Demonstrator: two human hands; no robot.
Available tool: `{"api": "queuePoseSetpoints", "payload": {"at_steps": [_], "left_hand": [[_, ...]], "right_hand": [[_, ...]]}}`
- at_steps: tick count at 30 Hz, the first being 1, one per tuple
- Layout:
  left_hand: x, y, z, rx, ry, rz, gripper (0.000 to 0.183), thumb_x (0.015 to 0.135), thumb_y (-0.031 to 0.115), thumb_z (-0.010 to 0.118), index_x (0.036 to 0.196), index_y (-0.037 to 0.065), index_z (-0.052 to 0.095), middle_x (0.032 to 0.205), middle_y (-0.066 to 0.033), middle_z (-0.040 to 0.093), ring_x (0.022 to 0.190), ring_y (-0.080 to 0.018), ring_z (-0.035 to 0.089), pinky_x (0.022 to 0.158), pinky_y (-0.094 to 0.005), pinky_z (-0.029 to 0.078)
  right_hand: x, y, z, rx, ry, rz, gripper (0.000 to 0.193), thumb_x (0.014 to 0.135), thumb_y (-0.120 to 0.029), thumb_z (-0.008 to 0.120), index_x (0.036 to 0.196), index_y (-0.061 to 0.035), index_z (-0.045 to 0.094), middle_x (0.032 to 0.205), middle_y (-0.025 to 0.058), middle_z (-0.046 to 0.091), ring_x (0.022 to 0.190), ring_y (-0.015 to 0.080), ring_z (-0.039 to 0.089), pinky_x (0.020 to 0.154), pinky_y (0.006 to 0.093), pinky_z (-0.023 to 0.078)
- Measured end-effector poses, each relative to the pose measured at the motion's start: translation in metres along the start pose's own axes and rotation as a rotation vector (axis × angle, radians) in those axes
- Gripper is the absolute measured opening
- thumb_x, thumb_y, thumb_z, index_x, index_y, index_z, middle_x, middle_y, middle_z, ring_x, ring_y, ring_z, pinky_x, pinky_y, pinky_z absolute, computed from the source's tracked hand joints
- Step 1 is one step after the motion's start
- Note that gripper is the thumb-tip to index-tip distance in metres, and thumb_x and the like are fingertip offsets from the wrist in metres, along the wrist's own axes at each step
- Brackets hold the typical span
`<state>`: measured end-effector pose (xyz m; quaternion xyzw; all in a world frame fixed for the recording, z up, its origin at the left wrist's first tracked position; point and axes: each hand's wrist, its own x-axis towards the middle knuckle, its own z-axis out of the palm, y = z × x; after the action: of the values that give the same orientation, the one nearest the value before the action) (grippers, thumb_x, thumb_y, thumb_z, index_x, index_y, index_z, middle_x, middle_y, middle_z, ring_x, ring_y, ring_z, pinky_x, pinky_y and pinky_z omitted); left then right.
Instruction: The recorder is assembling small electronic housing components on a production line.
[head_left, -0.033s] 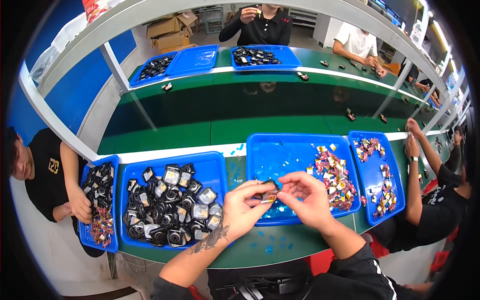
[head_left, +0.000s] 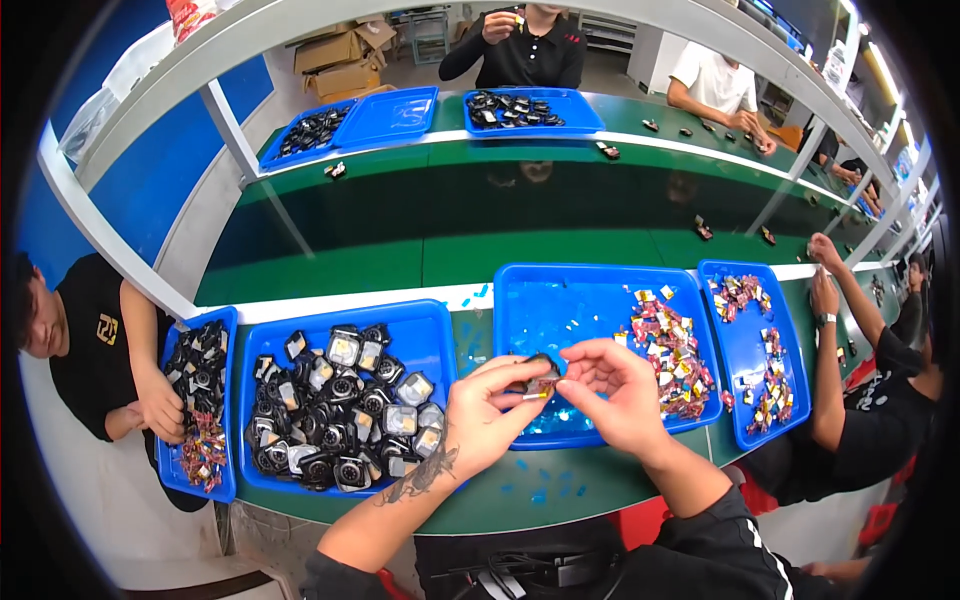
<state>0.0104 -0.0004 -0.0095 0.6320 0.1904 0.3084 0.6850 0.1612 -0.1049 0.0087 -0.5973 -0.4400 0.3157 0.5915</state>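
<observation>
Above the near edge of a blue tray [head_left: 590, 272], my left hand [head_left: 487, 408] pinches a small dark watch-like part [head_left: 543, 368]. A silvery strip with a yellow end sticks out beneath it. My right hand [head_left: 618, 395] meets the part from the other side, thumb and forefinger at its edge and the other fingers curled. The fingers hide much of the part. Blue film scraps lie in the tray's left half, and a heap of small reddish pieces with white and yellow tabs [head_left: 672, 360] fills its right side.
Left of my hands, a blue tray [head_left: 350, 312] holds many black watch casings [head_left: 345, 400]. Another tray [head_left: 775, 345] of reddish pieces stands right. A person's hand [head_left: 160, 408] reaches into the far-left tray. Beyond runs a green belt [head_left: 350, 240] under a white frame, with co-workers around it.
The part has turned slightly between my fingers, showing more of its dark top. A bit of blue seen beside my right fingertips is less visible now. The trays have not moved.
</observation>
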Motion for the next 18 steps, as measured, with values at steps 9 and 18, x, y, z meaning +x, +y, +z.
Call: {"api": "queuePoseSetpoints", "payload": {"at_steps": [9,18], "left_hand": [[0.005,0.002,-0.002,-0.062,-0.033,-0.032,0.036,0.081,-0.012,0.064,0.117,-0.006,0.063,0.123,-0.0146,0.055,0.111,-0.0227,0.061,0.096,-0.0315,0.052],[-0.004,0.002,-0.001,-0.056,-0.044,-0.033,0.039,0.083,-0.013,0.058,0.122,-0.005,0.058,0.122,-0.0147,0.059,0.115,-0.0222,0.058,0.099,-0.0331,0.051]], "right_hand": [[0.005,0.0,-0.002,0.018,-0.017,0.036,0.04,0.082,0.0,0.072,0.119,-0.0013,0.056,0.084,0.0013,0.063,0.071,0.0035,0.056,0.065,0.018,0.047],[0.005,-0.002,0.008,-0.186,0.018,-0.039,0.051,0.08,-0.001,0.073,0.126,-0.0061,0.052,0.095,0.0067,0.061,0.084,0.0109,0.06,0.068,0.0243,0.054]]}}
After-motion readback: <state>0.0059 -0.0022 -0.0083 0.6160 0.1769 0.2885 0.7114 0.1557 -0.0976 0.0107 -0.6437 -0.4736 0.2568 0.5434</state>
